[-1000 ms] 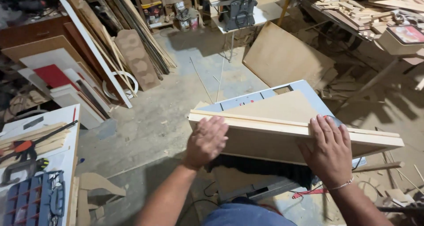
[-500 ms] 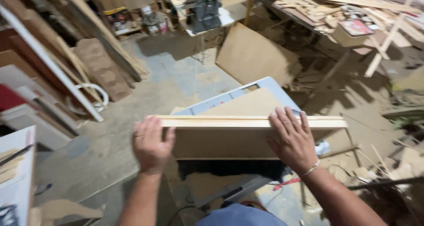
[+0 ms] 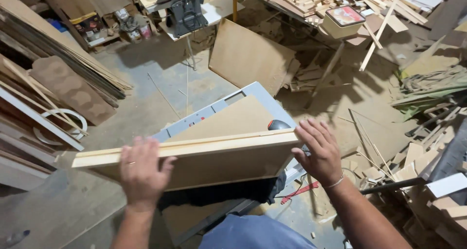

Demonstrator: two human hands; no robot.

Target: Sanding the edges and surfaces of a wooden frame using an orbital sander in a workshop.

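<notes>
I hold a flat wooden panel [image 3: 219,161] with a pale strip along its top edge, on edge above a grey table saw [image 3: 258,96]. My left hand [image 3: 142,173] grips the panel's top edge left of its middle, fingers draped over the far side. My right hand [image 3: 318,149] clasps the panel's right end, with a bracelet on the wrist. A tan sheet [image 3: 233,120] lies on the saw top behind the panel. Just past the panel's right end, near my right fingers, a dark rounded thing [image 3: 278,124] shows.
A brown board [image 3: 248,57] leans behind the saw. A bench [image 3: 311,6] piled with offcuts stands at the back right, a small machine on a stand [image 3: 187,10] at the back. Boards [image 3: 53,69] lean at the left. Scrap wood [image 3: 418,161] litters the right floor.
The panel has shifted left and tilted, its left end lower. My right hand went from resting on the top edge to clasping the right end. The view swung right.
</notes>
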